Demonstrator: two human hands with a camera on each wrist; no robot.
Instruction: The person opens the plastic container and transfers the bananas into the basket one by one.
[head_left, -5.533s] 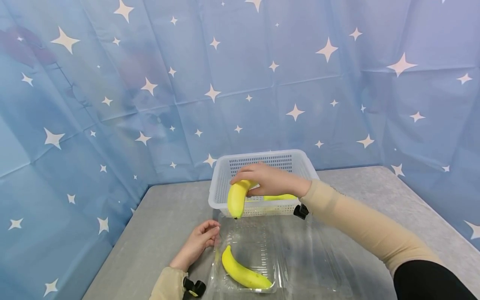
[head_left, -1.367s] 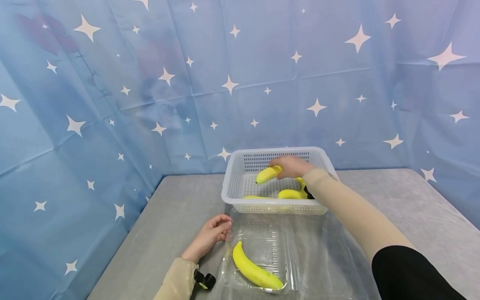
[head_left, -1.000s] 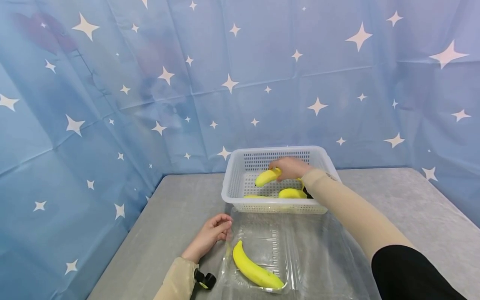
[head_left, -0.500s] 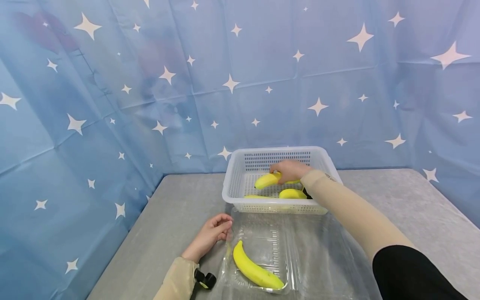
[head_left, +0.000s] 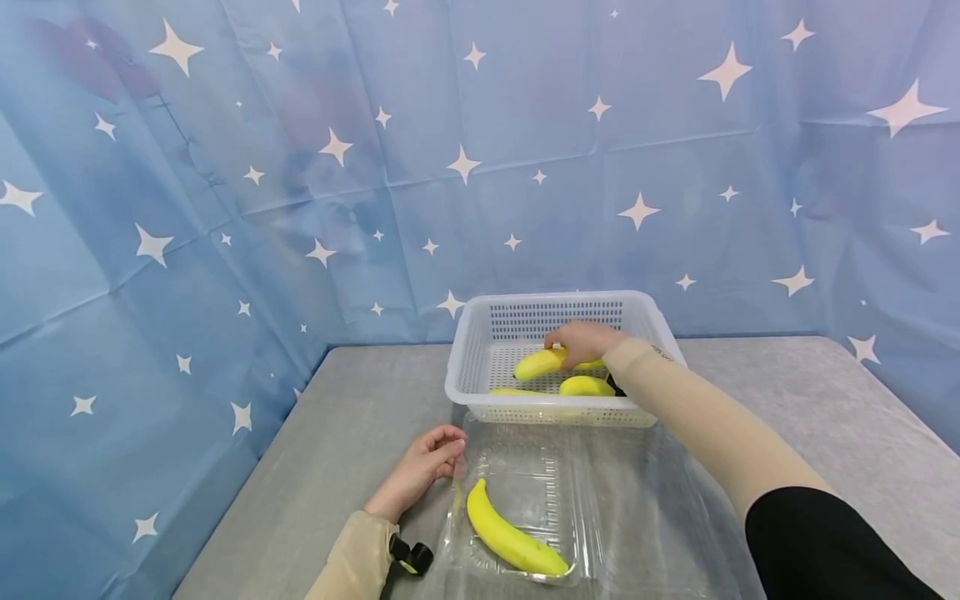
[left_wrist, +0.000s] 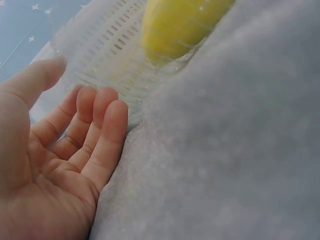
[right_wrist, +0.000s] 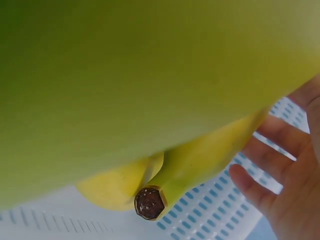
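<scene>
Inside the white basket (head_left: 480,402), my right hand (head_left: 588,340) holds a yellow banana (head_left: 540,364) low over the mesh floor, fingers at its upper end. In the right wrist view, a banana fills the foreground and hides part of the right hand (right_wrist: 292,175). Another banana (right_wrist: 200,160) there shows its dark stem end, close to the fingertips. My left hand (head_left: 423,467) rests at the left edge of a clear plastic clamshell box (head_left: 517,467), its fingers loosely bent and thumb apart in the left wrist view. One banana (head_left: 513,533) lies in the box.
More bananas lie in the basket, one at the front middle (head_left: 587,386) and one along the front wall. The box's clear lid (head_left: 652,508) spreads to the right on the grey table (head_left: 360,392). A blue star-printed curtain (head_left: 420,200) hangs behind.
Earlier, my right hand held a banana over the basket's front rim. Over the last second it has lowered a banana towards the basket floor. My left hand has stayed at the box edge.
</scene>
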